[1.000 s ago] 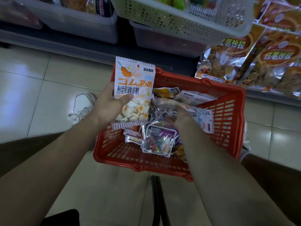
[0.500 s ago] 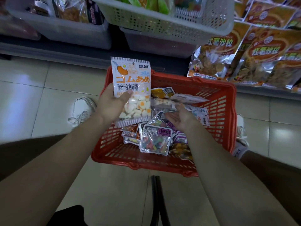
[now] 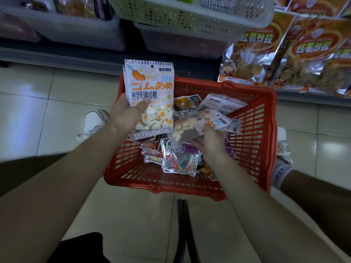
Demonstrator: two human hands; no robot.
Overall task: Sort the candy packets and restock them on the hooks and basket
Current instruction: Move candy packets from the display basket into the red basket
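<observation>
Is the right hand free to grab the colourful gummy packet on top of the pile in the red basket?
Probably not yet. The colourful gummy packet lies on top of the pile, close by the right hand, but that hand grips an egg-candy packet.

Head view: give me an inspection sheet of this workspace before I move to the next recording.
Surface: tiled floor, with the red basket standing on it.
Job's things: fried-egg gummy packet held upright above the basket; blurred packet held over the pile; colourful gummy packet and other packets lying in the basket.
Clutter: nothing seen.
Grippers: left hand grips the fried-egg gummy packet, thumb on its front; right hand holds the blurred packet.
Cables: nothing seen; two black bars at the basket's near edge, likely its handles.
Surroundings: white mesh basket and grey bins on the shelf, orange snack bags to the right, white shoe on the floor.
</observation>
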